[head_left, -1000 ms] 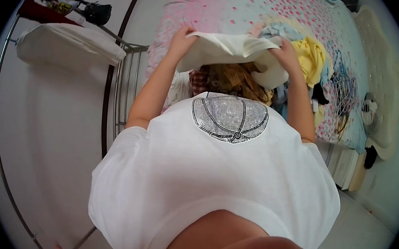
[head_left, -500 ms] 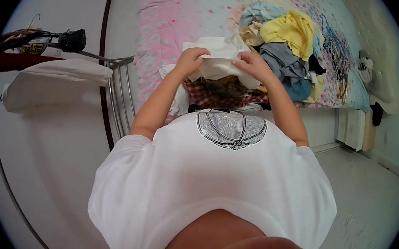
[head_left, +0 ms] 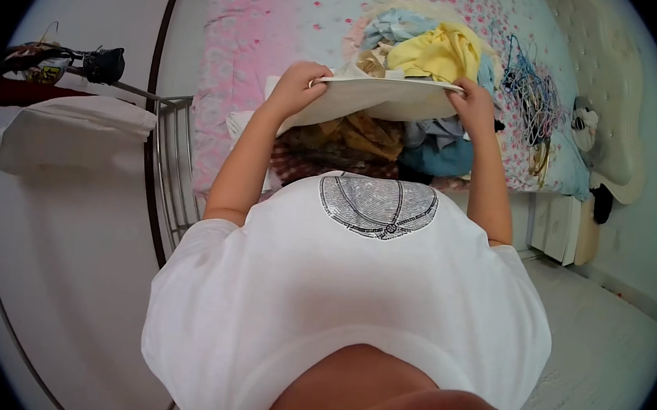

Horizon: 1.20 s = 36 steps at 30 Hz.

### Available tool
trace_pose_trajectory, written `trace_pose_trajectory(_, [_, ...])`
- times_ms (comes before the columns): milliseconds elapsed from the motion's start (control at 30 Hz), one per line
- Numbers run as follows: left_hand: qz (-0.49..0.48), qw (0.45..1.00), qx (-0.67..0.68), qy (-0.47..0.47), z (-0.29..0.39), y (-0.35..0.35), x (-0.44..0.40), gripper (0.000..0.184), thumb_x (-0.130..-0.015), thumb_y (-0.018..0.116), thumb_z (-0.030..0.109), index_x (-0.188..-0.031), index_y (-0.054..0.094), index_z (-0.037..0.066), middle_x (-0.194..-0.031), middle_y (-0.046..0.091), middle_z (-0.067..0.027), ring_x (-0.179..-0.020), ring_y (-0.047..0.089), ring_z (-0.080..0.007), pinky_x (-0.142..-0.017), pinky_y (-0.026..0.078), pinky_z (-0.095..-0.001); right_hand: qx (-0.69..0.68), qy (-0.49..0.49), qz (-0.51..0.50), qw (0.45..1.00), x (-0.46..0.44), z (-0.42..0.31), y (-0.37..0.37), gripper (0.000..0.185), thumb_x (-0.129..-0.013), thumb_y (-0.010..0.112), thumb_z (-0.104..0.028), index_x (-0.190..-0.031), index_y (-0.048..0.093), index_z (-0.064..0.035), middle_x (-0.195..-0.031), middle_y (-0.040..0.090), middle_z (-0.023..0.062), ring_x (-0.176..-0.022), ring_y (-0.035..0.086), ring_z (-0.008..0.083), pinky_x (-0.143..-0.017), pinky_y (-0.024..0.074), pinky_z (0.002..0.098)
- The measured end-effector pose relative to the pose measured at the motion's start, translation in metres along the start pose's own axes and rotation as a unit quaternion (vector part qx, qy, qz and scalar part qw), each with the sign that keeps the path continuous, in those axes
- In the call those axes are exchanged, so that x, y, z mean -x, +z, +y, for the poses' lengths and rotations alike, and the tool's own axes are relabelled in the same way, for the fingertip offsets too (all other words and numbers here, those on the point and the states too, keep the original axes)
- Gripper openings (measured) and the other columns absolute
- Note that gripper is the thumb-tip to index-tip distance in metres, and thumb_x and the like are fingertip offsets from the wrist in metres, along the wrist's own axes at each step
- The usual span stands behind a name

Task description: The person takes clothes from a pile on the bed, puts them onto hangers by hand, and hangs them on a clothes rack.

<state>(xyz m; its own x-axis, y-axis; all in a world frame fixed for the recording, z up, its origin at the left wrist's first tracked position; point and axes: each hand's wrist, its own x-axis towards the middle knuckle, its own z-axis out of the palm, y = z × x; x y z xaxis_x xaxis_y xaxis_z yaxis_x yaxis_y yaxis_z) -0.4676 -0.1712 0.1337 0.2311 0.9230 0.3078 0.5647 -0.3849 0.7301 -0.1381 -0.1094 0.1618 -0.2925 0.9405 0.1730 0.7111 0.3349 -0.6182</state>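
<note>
A white garment (head_left: 381, 99) is stretched between my two hands, its top edge pulled nearly straight; its exact kind does not show. My left hand (head_left: 299, 89) pinches one end of that edge, thumb on the near side. At the other end, my right hand (head_left: 474, 108) is closed on the edge too. Beneath the cloth lie brown patterned fabric (head_left: 358, 136), a red checked cloth (head_left: 324, 164) and a blue cloth (head_left: 438, 158). Just beyond it a yellow garment (head_left: 439, 52) and a light blue one (head_left: 395, 27) are heaped.
The pile rests on a bed with a pink and pale blue flowered cover (head_left: 283, 13). To the right lies a tangle of wire hangers (head_left: 530, 94) near a tufted headboard (head_left: 599, 57). On the left, a metal rack (head_left: 170, 136) carries a white garment (head_left: 77, 132) and a black bag (head_left: 103, 65).
My hands have moved apart, and the white garment between them has gone from bunched to stretched wide. The view has shifted slightly, so the bed and pile appear farther left.
</note>
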Motion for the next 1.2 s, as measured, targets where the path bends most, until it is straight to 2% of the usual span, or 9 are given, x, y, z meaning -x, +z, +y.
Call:
trace_pose_trajectory(167, [0.091, 0.994, 0.051, 0.025, 0.02, 0.066, -0.034, 0.017, -0.066, 0.05, 0.008, -0.081, 0.056, 0.0, -0.074, 0.055, -0.0119, -0.071, 0.052, -0.0255, -0.065, 0.041, -0.0338, -0.228, 0.046, 0.048, 0.971, -0.007, 0.065, -0.051, 0.011, -0.073, 0.059, -0.012, -0.074, 0.059, -0.0013, -0.064, 0.057, 0.0046, -0.058, 0.051, 0.0115, -0.055, 0.0392, 0.0233])
trace_pose_trajectory(333, [0.067, 0.985, 0.15, -0.059, 0.082, 0.098, -0.057, 0.02, -0.071, 0.047, 0.006, -0.088, 0.055, -0.001, -0.08, 0.054, -0.0089, -0.074, 0.051, -0.0193, -0.066, 0.041, -0.0292, -0.589, 0.072, 0.045, 0.804, -0.001, 0.104, -0.1, 0.004, -0.075, 0.057, -0.007, -0.077, 0.057, -0.0036, -0.073, 0.06, 0.0031, -0.063, 0.055, 0.0104, -0.06, 0.044, 0.0233])
trace_pose_trajectory(467, [0.089, 0.976, 0.194, -0.032, 0.109, 0.114, -0.069, 0.02, -0.072, 0.045, 0.003, -0.09, 0.055, 0.0, -0.078, 0.053, -0.0065, -0.074, 0.05, -0.017, -0.067, 0.04, -0.0273, -0.642, -0.017, 0.027, 0.766, 0.001, 0.119, -0.125, 0.003, -0.077, 0.056, -0.006, -0.079, 0.055, -0.005, -0.074, 0.06, 0.0037, -0.064, 0.055, 0.0097, -0.058, 0.0448, 0.0221])
trace_pose_trajectory(500, [0.112, 0.978, 0.176, -0.015, 0.113, 0.115, -0.072, 0.02, -0.072, 0.044, 0.002, -0.089, 0.054, 0.0, -0.077, 0.052, -0.0058, -0.073, 0.049, -0.0163, -0.066, 0.04, -0.0271, -0.61, 0.038, 0.053, 0.79, 0.002, 0.115, -0.127, 0.006, -0.077, 0.059, -0.006, -0.079, 0.054, -0.0056, -0.073, 0.059, 0.0025, -0.063, 0.055, 0.0093, -0.056, 0.0442, 0.0211])
trace_pose_trajectory(600, [0.154, 0.982, 0.107, 0.007, 0.107, 0.121, -0.073, 0.018, -0.073, 0.044, 0.002, -0.088, 0.053, 0.001, -0.074, 0.05, -0.004, -0.068, 0.046, -0.013, -0.062, 0.038, -0.0257, -0.574, 0.042, 0.017, 0.818, 0.003, 0.132, -0.123, 0.011, -0.076, 0.063, -0.007, -0.081, 0.054, -0.0063, -0.073, 0.058, 0.0011, -0.062, 0.054, 0.0084, -0.056, 0.043, 0.0207])
trace_pose_trajectory(667, [0.131, 0.984, 0.101, -0.069, 0.098, 0.121, -0.069, 0.017, -0.074, 0.043, 0.002, -0.088, 0.052, 0.002, -0.073, 0.048, -0.0033, -0.066, 0.043, -0.011, -0.06, 0.036, -0.0249, -0.499, 0.034, 0.001, 0.866, 0.006, 0.141, -0.115, 0.012, -0.076, 0.064, -0.007, -0.083, 0.055, -0.0065, -0.075, 0.057, -0.0006, -0.066, 0.051, 0.0063, -0.059, 0.0409, 0.0196])
trace_pose_trajectory(733, [0.058, 0.961, 0.141, -0.231, 0.107, 0.116, -0.058, 0.017, -0.075, 0.043, 0.003, -0.089, 0.052, 0.002, -0.071, 0.047, -0.0028, -0.066, 0.041, -0.0095, -0.059, 0.035, -0.0243, -0.444, 0.047, 0.001, 0.895, 0.013, 0.137, -0.106, 0.011, -0.077, 0.064, -0.007, -0.084, 0.055, -0.0064, -0.077, 0.057, -0.0013, -0.068, 0.05, 0.0051, -0.061, 0.0397, 0.019])
trace_pose_trajectory(900, [0.054, 0.967, 0.174, -0.179, 0.089, 0.129, -0.052, 0.019, -0.074, 0.043, 0.004, -0.091, 0.052, 0.002, -0.068, 0.047, -0.0017, -0.062, 0.041, -0.01, -0.057, 0.035, -0.024, -0.269, 0.044, 0.043, 0.961, 0.02, 0.155, -0.083, 0.018, -0.08, 0.05, -0.001, -0.096, 0.055, -0.0041, -0.084, 0.056, 0.0013, -0.073, 0.05, 0.0072, -0.064, 0.0392, 0.0205])
trace_pose_trajectory(1200, [0.018, 0.961, 0.215, -0.172, 0.082, 0.157, -0.08, 0.016, -0.08, 0.049, 0.01, -0.093, 0.052, 0.002, -0.077, 0.051, -0.002, -0.07, 0.044, -0.0095, -0.064, 0.037, -0.023, -0.352, 0.062, 0.1, 0.929, 0.017, 0.177, -0.089, 0.021, -0.08, 0.05, -0.001, -0.1, 0.054, -0.0024, -0.091, 0.057, 0.0042, -0.081, 0.052, 0.01, -0.071, 0.0412, 0.022])
